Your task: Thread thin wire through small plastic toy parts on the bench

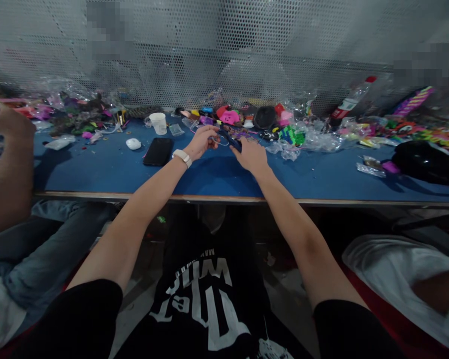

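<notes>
My right hand [252, 155] is wrapped round a slim dark blue tool [232, 140], whose exact kind I cannot make out. The tool slants up and left, its far end close to my left fingertips. My left hand [203, 143], with a white band on the wrist, is closed in a pinch. A thin pale loop [221, 144] shows between the two hands; what the left fingers grip is too small to name. Both hands are above the blue table [217, 179], in front of a heap of small colourful pieces.
A black phone [158, 151], a white mouse-shaped object [133, 143] and a paper cup [158, 123] stand left. Plastic wrap [322, 135], a cola bottle [349, 102] and a black bag [426, 162] lie right. A perforated metal panel [194, 55] rises behind; another person's hand [9, 119] is far left.
</notes>
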Tool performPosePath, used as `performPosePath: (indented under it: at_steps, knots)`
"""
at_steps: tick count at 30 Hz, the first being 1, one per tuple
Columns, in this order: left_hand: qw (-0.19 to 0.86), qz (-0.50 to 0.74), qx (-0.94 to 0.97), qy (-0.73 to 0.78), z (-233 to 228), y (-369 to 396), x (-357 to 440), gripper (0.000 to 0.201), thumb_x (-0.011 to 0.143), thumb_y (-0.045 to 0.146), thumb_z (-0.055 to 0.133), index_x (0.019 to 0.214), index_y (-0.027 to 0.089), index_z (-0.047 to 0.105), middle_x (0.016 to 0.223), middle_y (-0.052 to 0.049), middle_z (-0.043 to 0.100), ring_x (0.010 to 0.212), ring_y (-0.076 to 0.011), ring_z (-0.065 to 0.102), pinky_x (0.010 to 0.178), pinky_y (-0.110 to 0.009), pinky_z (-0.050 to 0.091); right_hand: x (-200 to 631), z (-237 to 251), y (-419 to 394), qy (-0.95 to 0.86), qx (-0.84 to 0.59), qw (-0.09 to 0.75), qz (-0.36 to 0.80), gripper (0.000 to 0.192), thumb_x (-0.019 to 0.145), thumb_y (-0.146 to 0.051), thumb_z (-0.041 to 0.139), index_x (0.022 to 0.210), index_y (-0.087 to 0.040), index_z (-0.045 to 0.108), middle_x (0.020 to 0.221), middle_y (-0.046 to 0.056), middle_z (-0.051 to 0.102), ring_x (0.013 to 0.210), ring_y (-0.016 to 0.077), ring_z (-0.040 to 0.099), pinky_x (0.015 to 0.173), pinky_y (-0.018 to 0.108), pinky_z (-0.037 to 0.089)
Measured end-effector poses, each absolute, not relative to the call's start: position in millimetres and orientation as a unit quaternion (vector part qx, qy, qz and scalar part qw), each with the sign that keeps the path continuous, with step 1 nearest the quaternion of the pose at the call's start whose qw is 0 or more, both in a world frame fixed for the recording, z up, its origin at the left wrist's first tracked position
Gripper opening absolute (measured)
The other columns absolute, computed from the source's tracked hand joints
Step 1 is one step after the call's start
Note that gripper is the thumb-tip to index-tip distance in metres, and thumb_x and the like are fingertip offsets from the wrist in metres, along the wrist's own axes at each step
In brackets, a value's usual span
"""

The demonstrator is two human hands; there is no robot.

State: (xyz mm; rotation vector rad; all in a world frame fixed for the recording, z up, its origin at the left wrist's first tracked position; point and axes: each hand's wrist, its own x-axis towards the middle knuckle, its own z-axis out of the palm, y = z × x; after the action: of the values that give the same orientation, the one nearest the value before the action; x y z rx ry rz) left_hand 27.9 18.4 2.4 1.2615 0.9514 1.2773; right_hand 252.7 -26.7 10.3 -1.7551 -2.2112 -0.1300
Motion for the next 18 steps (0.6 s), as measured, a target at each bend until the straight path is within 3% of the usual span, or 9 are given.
performPosePath:
  at_steps: [9,18]
  knots:
    - [0.452,0.535,0.561,0.441,-6,27,28,0.021,0.09,0.017,0.072,0.109,0.024,0.066,0.078,-0.001,0.066,0.064,-0.017,0.062,0.067,-0.032,0.051,256,8,-23,-0.798,-0.574,0.168,-0.075,0.065,0.124,-0.053,0.047,0.172,-0.01,0.058,0.168,0.031,0.067,0.157,0.0492,0.061,0.13,0.065,0.048]
    - [0.368,0.561,0.545,0.503,-15,38,18,0.02,0.096,0.014,0.072,0.113,0.025,0.072,0.075,0.003,0.062,0.058,-0.0133,0.055,0.067,-0.03,0.05,248,25,-37,-0.791,-0.578,0.178,-0.094,0.079,0.125,-0.067,0.036,0.181,-0.013,0.05,0.172,0.033,0.061,0.159,0.0524,0.058,0.125,0.064,0.051]
